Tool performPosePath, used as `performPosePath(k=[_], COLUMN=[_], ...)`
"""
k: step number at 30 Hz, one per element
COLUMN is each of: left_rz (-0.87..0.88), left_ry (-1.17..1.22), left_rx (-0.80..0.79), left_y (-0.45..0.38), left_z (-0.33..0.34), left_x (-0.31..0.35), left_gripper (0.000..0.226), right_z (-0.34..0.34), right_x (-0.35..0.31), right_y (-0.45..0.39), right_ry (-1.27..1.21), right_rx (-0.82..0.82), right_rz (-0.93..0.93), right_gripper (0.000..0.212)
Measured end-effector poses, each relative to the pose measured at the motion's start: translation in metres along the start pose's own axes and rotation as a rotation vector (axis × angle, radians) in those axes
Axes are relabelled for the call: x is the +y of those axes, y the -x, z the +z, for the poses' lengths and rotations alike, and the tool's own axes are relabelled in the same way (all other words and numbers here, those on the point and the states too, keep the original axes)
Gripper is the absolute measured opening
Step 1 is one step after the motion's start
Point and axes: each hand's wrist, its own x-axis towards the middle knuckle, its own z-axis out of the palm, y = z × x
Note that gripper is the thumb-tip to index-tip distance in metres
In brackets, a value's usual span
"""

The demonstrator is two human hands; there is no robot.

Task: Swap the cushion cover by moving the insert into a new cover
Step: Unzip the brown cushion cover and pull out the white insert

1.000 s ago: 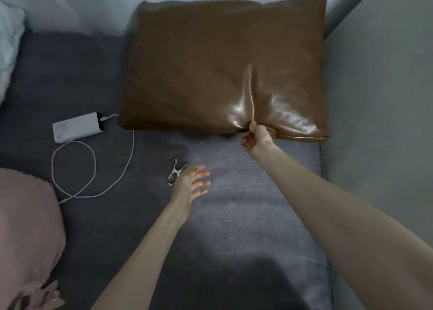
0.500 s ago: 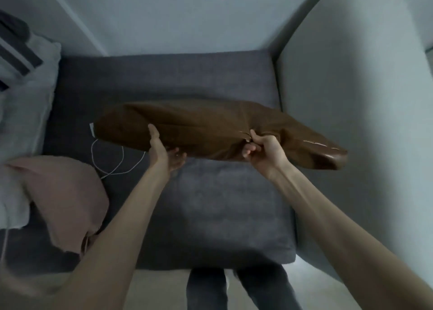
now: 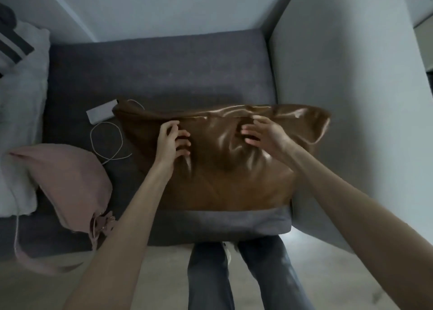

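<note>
On sofa seat [image 3: 164,75]: both hands, L [image 3: 169,143] & R [image 3: 263,135], fingers curled, over brown cushion [image 3: 234,180].

One camera only, worn on the person's head; it looks steeply down and forward from above the sofa seat [image 3: 164,80], close over the brown cushion [image 3: 229,176]; the wide lens bends the edges; the person's legs [image 3: 246,274] show below.
</note>
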Motion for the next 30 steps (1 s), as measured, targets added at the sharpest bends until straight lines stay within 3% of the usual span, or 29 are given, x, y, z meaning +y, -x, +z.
performPosePath(k=[4,7,9,14,20,25,27,30], left_rz=[-0.216,-0.434,-0.56,-0.727,-0.683,-0.65,-0.574,-0.404], left_ry=[-0.029,-0.096,-0.097,0.192,0.392,0.282,0.308,0.178], left_rx=[-0.034,-0.045,-0.027,0.069,0.09,0.278,0.329,0.314], left_y=[0.007,0.024,0.026,-0.002,-0.039,-0.044,-0.046,-0.035], left_z=[-0.008,-0.009,-0.01,-0.001,0.016,0.017,0.017,0.022], left_x=[-0.064,-0.121,-0.155,-0.216,-0.265,-0.271,-0.253,-0.202], left_gripper=[0.023,0.027,0.034,0.045,0.049,0.034,0.028,0.036], right_z=[-0.031,-0.05,-0.063,-0.096,-0.099,-0.088,-0.081,-0.07], right_x=[0.086,0.151,0.181,0.227,0.268,0.264,0.243,0.191], right_y=[-0.001,0.005,0.001,-0.042,-0.084,-0.089,-0.087,-0.068], right_ry=[0.299,0.358,0.297,-0.01,-0.379,-0.289,-0.245,-0.16], right_rx=[0.023,0.145,0.225,0.379,0.312,0.451,0.495,0.493], right_rz=[0.21,0.37,0.438,0.466,0.439,0.296,0.237,0.103], right_gripper=[0.015,0.01,0.016,0.01,0.012,0.008,0.006,0.005])
